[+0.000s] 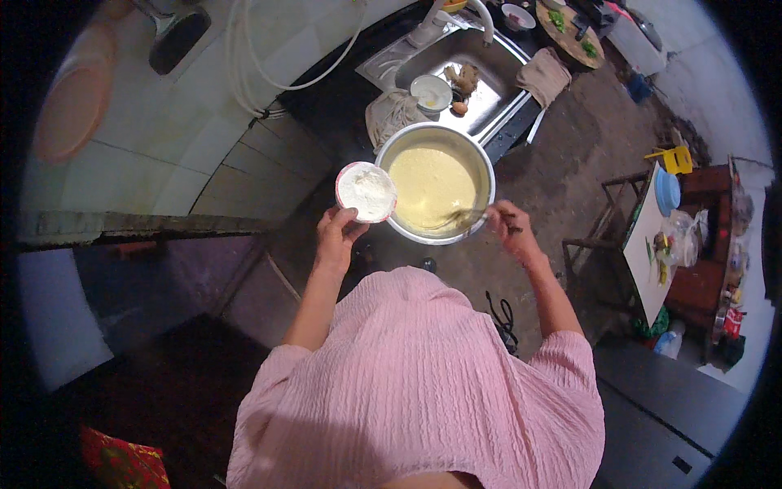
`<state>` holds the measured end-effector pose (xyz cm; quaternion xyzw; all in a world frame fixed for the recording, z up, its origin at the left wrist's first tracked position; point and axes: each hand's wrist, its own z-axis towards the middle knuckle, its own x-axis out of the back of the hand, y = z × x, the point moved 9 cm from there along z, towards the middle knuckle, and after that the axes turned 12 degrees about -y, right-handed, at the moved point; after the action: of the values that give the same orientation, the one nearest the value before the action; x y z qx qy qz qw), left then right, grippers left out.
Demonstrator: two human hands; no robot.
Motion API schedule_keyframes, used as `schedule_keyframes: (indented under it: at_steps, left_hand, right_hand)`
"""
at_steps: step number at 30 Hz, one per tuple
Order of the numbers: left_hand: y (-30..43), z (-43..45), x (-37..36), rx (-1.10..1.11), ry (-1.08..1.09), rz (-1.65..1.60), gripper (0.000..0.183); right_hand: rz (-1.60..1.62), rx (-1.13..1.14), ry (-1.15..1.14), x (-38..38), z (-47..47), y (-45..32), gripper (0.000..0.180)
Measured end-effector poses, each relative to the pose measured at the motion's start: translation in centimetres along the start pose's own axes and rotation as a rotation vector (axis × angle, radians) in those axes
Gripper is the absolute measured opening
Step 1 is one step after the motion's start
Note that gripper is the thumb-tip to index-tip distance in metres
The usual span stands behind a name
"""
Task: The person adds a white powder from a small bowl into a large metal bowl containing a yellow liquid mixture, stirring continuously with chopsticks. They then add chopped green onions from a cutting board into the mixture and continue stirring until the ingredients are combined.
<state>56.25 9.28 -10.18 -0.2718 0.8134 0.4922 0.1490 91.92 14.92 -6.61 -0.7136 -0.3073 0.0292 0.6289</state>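
My left hand (339,231) grips a small bowl (339,194) with a red-patterned rim, thumb over its edge. White powder, like flour, (366,191) heaps inside it. The bowl is tilted or held level against the left rim of a large metal basin (490,177); which, I cannot tell. Pale yellow batter (434,183) fills the lower part of the basin. At the basin's right rim, my right hand (512,229) is closed on the handle of a whisk (455,219). The whisk's blurred wires dip into the batter near the front wall.
Beyond the basin is a steel sink (495,91) with a faucet (486,24). A white bowl (431,91), an egg (459,108) and a grey cloth (391,116) lie there. A round wooden board (571,36) holds chopped greens. To the right stands a table (638,250).
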Motion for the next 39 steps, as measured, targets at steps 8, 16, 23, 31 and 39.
schedule_keyframes:
  at_steps: [8, 16, 23, 31, 39]
  left_hand:
    - [0.6, -0.1, -1.7, -0.019, -0.066, 0.016, 0.037]
    - [1.0, -0.3, -2.3, -0.019, -0.058, 0.037, 0.040]
    - [0.3, -0.1, -1.6, -0.011, -0.054, 0.003, 0.040]
    - [0.6, -0.2, -0.6, -0.045, -0.030, -0.007, 0.039]
    - [0.9, -0.2, -1.8, -0.028, -0.072, 0.004, 0.039]
  right_hand:
    - [-0.248, 0.197, -0.289, -8.3, -1.2, -5.2, 0.014]
    - [-0.595, 0.232, -0.069, -3.2, 3.8, -2.6, 0.022]
    - [-0.308, 0.066, -0.516, -10.5, 1.8, -3.1, 0.017]
    - [-0.488, 0.059, -0.357, -8.7, 0.6, -3.7, 0.017]
    - [-0.474, 0.391, -0.254, -7.3, 11.5, -4.2, 0.023]
